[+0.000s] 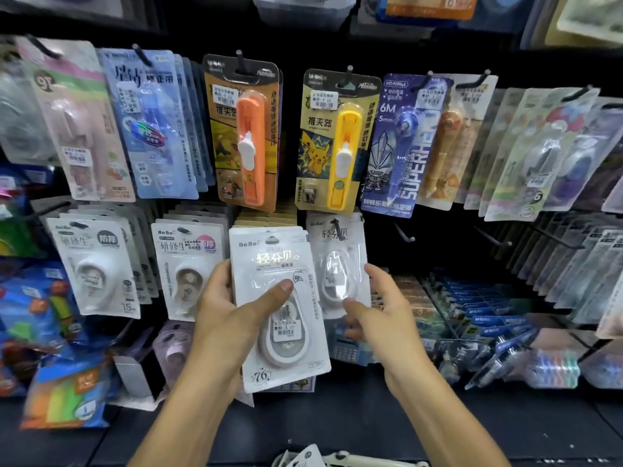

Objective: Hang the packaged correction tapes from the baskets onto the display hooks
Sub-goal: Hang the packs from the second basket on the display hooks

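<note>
Far left, lower row: white tape packs (97,267) hang on a hook, a second stack (187,264) just beside them.

Left hand (229,315) grips a stack of white packs (279,308), thumb across the front over the blister, fingers curled behind the left edge. Stack held upright, slightly tilted, in front of the display's lower row; top edge just below the orange clip pack (247,136). Price sticker visible on the front pack.

Yellow clip pack (333,143) hangs next to the orange one in the upper row. Below it, one hung pack (337,264) of the same white type sits on a hook (335,225).

Right hand (374,308) holds nothing; fingers loosely curled, fingertips at the lower right edge of the hung pack. Contact cannot be told.

Further right: bare hooks (403,234) in the lower row, blue pen pack (401,146) above.

Bottom edge, centre: more white packs (303,458) partly in view; their container cannot be made out.
</note>
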`<action>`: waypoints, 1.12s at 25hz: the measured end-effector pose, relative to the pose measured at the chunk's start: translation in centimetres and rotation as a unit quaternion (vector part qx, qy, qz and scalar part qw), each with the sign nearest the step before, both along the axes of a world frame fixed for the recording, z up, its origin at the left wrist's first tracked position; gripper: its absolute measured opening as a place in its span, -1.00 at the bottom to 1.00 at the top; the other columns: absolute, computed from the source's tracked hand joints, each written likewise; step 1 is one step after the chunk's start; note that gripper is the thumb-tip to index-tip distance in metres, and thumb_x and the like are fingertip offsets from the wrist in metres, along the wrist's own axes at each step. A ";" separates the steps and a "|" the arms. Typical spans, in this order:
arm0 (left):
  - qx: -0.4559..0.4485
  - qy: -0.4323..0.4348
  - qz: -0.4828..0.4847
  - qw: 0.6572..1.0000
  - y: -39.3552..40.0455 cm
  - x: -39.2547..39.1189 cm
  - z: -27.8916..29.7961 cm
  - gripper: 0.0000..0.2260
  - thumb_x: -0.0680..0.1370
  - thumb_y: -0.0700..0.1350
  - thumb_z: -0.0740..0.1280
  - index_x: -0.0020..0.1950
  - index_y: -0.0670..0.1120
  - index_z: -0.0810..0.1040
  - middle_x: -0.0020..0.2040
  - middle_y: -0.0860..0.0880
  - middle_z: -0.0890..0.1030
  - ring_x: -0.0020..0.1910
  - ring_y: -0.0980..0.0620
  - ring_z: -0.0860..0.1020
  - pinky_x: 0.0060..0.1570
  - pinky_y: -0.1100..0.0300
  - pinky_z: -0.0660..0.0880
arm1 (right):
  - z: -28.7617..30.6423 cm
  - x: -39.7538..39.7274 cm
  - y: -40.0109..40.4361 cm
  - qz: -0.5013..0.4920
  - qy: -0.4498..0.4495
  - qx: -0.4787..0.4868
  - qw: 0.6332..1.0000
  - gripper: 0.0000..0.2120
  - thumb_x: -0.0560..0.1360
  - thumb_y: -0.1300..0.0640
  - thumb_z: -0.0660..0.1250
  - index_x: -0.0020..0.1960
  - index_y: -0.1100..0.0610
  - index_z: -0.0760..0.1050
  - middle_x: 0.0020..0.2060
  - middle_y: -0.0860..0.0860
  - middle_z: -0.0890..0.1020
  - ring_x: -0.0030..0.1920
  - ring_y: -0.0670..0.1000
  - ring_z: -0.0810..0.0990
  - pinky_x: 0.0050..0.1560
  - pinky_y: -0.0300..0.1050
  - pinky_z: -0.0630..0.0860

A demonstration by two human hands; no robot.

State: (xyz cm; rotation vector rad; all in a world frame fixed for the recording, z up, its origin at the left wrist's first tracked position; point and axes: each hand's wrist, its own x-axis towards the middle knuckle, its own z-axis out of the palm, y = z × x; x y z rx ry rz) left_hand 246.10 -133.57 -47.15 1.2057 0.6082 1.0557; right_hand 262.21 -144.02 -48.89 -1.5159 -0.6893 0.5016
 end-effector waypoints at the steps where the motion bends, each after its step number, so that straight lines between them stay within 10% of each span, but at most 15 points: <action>1: 0.000 0.001 0.004 1.000 -0.1 0.3 -0.1 -0.46 0.18 -0.04 0.62 0.14 0.06 0.59 -0.01 0.05 0.77 -0.06 0.04 0.76 -0.23 0.23 0.65 | -0.3 -0.5 -0.2 0.015 -0.034 -0.015 0.999 -0.61 0.57 -0.02 0.40 0.33 -0.31 0.39 0.23 -0.36 0.42 0.08 -0.10 0.64 -0.13 -0.26 0.56; 5: -0.003 0.033 -0.017 0.999 -0.8 1.0 -0.5 -0.41 0.16 -0.01 0.69 0.15 0.03 0.61 0.01 0.03 0.77 -0.03 -0.01 0.76 -0.13 0.10 0.67 | -1.3 -2.8 -1.0 0.137 -0.014 0.093 0.986 -0.57 0.34 -0.19 0.56 0.17 -0.25 0.55 0.06 -0.13 0.69 0.04 -0.07 0.69 -0.07 -0.25 0.60; 10: -0.007 0.024 -0.055 0.998 -0.8 0.7 0.0 -0.61 0.45 -0.14 0.55 0.25 0.02 0.59 0.10 0.02 0.76 0.10 0.00 0.73 0.04 0.07 0.65 | -0.3 -1.5 -1.4 0.018 0.033 0.135 0.990 -0.57 0.36 -0.09 0.56 0.16 -0.12 0.50 -0.07 -0.02 0.72 -0.12 0.01 0.74 -0.27 -0.18 0.61; 17: -0.033 0.001 0.067 0.997 0.1 0.0 0.5 -0.75 0.58 -0.26 0.41 0.15 0.06 0.63 0.03 0.09 0.77 0.00 0.09 0.74 0.07 0.03 0.60 | -0.9 0.1 -2.4 -0.079 -0.149 0.019 0.985 -0.88 0.51 -0.07 0.44 0.03 -0.24 0.57 0.03 -0.35 0.61 0.09 -0.27 0.57 -0.04 -0.30 0.43; 23: -0.031 0.017 0.084 0.996 0.0 0.2 0.5 -0.74 0.58 -0.28 0.41 0.07 0.10 0.63 -0.01 0.11 0.77 -0.02 0.06 0.74 0.00 0.02 0.60 | -1.5 1.9 2.0 -0.084 -0.206 -0.044 0.974 -0.80 0.55 0.03 0.43 0.16 -0.09 0.54 0.10 -0.13 0.55 0.12 -0.11 0.50 -0.04 -0.39 0.36; 28: -0.009 0.053 0.075 0.996 -0.2 0.5 0.2 -0.75 0.58 -0.28 0.42 0.08 0.08 0.61 -0.02 0.14 0.76 0.01 0.08 0.73 0.04 0.06 0.59 | -1.6 2.8 4.2 -0.074 -0.262 -0.133 0.953 -0.77 0.57 0.10 0.40 0.16 0.00 0.41 0.18 -0.02 0.46 0.12 0.02 0.49 -0.02 -0.07 0.40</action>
